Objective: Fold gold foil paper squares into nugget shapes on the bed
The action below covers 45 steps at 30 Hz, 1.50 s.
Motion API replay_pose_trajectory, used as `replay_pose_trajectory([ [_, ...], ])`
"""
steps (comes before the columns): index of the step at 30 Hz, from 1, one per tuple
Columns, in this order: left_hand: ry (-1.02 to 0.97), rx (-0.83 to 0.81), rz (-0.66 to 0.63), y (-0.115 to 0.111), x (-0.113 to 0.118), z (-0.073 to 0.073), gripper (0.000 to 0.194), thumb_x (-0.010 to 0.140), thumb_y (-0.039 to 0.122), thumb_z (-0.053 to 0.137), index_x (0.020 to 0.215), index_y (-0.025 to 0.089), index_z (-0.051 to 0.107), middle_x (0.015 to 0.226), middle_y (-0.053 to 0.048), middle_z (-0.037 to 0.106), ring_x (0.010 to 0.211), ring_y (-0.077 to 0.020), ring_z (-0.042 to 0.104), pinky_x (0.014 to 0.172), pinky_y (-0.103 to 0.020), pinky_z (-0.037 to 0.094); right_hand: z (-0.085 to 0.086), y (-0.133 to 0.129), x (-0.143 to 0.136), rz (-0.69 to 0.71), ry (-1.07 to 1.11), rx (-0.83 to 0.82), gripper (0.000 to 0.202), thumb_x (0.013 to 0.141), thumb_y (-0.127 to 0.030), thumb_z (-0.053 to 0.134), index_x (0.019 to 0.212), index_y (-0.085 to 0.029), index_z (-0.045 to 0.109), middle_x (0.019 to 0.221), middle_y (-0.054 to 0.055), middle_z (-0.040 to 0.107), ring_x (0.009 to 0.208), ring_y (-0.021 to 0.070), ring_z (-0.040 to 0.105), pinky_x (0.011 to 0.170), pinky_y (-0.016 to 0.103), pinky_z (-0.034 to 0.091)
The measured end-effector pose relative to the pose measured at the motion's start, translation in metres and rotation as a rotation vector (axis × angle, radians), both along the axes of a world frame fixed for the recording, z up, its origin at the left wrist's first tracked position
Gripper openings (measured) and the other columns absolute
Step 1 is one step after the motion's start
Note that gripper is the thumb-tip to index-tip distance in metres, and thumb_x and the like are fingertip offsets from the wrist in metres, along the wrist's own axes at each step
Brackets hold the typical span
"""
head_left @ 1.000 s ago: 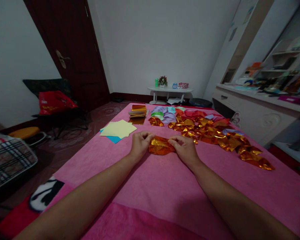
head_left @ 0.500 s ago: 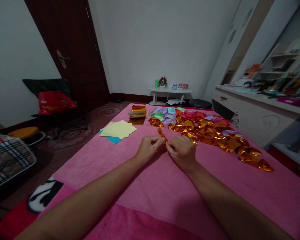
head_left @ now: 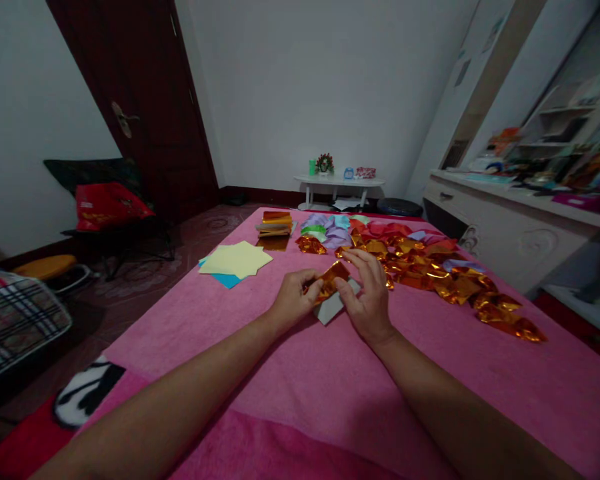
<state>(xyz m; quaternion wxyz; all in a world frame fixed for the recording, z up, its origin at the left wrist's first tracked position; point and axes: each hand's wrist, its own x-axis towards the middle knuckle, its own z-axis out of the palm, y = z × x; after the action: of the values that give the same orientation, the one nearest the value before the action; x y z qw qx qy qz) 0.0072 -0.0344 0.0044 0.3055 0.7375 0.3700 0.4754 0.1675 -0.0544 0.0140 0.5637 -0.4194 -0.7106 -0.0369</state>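
Observation:
Between my hands is a partly folded sheet of gold foil paper [head_left: 334, 277], its pale back side showing toward me. My left hand [head_left: 296, 295] pinches its left end between thumb and fingers. With the thumb on the near face and the fingers behind the far edge, my right hand [head_left: 367, 297] grips the other side. Just beyond my hands lies a heap of folded gold foil pieces [head_left: 420, 267], and a single gold piece [head_left: 311, 245] sits to its left.
A pink cloth [head_left: 220, 353] covers the table. Yellow paper sheets [head_left: 237, 259] overlap blue paper [head_left: 229, 280] on the left. A stack of gold foil sheets [head_left: 275, 230] stands farther back, beside purple, green and red folded pieces [head_left: 337, 238].
The foil paper was a narrow strip between my fingertips; it is now opened wider, showing its pale back. My right hand's fingers have spread out over its far edge.

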Motion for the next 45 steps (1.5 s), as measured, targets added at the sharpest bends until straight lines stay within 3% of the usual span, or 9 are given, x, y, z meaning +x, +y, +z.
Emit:
replay_pose_trajectory([
  [3,0.102,0.051,-0.025,-0.003,0.002,-0.001,0.019,0.082,0.022,0.051,0.077,0.012,0.066,0.072,-0.003,0.064,0.066,-0.0127,0.056,0.062,-0.021,0.042,-0.006,0.010,0.005,0.097,0.157,-0.210,0.027,0.081,-0.035,0.059,0.103,-0.020,0.064,0.099,0.007,0.067,0.091,0.0224,0.061,0.082,0.036,0.047],
  [7,0.033,-0.072,0.021,0.006,-0.002,-0.007,0.020,0.079,0.028,0.058,0.077,0.011,0.069,0.072,-0.004,0.067,0.064,-0.0133,0.059,0.059,-0.021,0.043,-0.014,0.017,0.008,0.165,0.339,-0.441,0.019,0.075,-0.035,0.063,0.069,-0.017,0.064,0.066,0.003,0.064,0.061,0.0164,0.058,0.057,0.027,0.045],
  [12,-0.139,-0.245,0.129,0.023,-0.012,-0.011,0.021,0.070,0.031,0.066,0.072,0.010,0.068,0.064,-0.003,0.066,0.055,-0.0109,0.055,0.051,-0.020,0.040,-0.018,0.020,0.008,0.220,0.406,-0.595,0.020,0.072,-0.035,0.061,0.070,-0.016,0.066,0.060,0.002,0.065,0.054,0.0155,0.057,0.049,0.025,0.042],
  [16,-0.162,-0.304,0.162,0.028,-0.016,-0.011,0.019,0.067,0.029,0.068,0.069,0.011,0.068,0.062,-0.002,0.065,0.052,-0.0095,0.053,0.049,-0.019,0.039,-0.022,0.023,0.008,0.228,0.394,-0.672,0.021,0.070,-0.035,0.062,0.070,-0.015,0.065,0.063,0.004,0.067,0.056,0.0173,0.060,0.049,0.025,0.043],
  [26,-0.018,-0.185,0.202,0.030,-0.023,-0.016,0.031,0.067,0.042,0.070,0.063,0.012,0.062,0.056,0.000,0.059,0.049,-0.0086,0.048,0.045,-0.018,0.032,-0.029,0.027,0.013,0.096,0.356,-0.677,0.022,0.069,-0.038,0.063,0.068,-0.017,0.063,0.060,0.004,0.066,0.055,0.0180,0.060,0.048,0.025,0.042],
  [32,0.057,-0.074,0.225,0.034,-0.030,-0.011,0.031,0.078,0.038,0.057,0.062,0.012,0.062,0.055,0.001,0.055,0.051,-0.0092,0.046,0.048,-0.020,0.031,-0.029,0.026,0.011,-0.073,0.097,-0.539,0.023,0.071,-0.038,0.062,0.057,-0.019,0.057,0.048,-0.002,0.054,0.044,0.0122,0.047,0.044,0.022,0.031],
  [35,0.062,-0.054,0.240,0.038,-0.034,-0.012,0.030,0.079,0.037,0.057,0.065,0.012,0.065,0.057,0.000,0.058,0.053,-0.0101,0.048,0.051,-0.020,0.033,-0.026,0.022,0.008,-0.091,0.016,-0.512,0.026,0.074,-0.035,0.057,0.054,-0.019,0.056,0.047,-0.002,0.051,0.045,0.0115,0.046,0.046,0.022,0.030],
  [41,0.177,-0.093,0.321,0.055,-0.047,-0.019,0.030,0.074,0.044,0.063,0.070,0.014,0.068,0.060,-0.002,0.063,0.054,-0.0120,0.052,0.050,-0.021,0.033,-0.025,0.016,0.010,-0.110,-0.027,-0.565,0.027,0.075,-0.029,0.052,0.050,-0.019,0.051,0.044,-0.003,0.050,0.045,0.0114,0.046,0.046,0.023,0.027],
  [45,0.344,-0.018,0.341,0.060,-0.055,-0.007,0.029,0.079,0.042,0.059,0.068,0.015,0.065,0.061,-0.002,0.062,0.057,-0.0128,0.053,0.054,-0.023,0.036,-0.020,0.019,0.013,-0.193,-0.042,-0.624,0.028,0.073,-0.030,0.052,0.048,-0.020,0.049,0.043,-0.003,0.050,0.044,0.0115,0.045,0.045,0.023,0.026],
])
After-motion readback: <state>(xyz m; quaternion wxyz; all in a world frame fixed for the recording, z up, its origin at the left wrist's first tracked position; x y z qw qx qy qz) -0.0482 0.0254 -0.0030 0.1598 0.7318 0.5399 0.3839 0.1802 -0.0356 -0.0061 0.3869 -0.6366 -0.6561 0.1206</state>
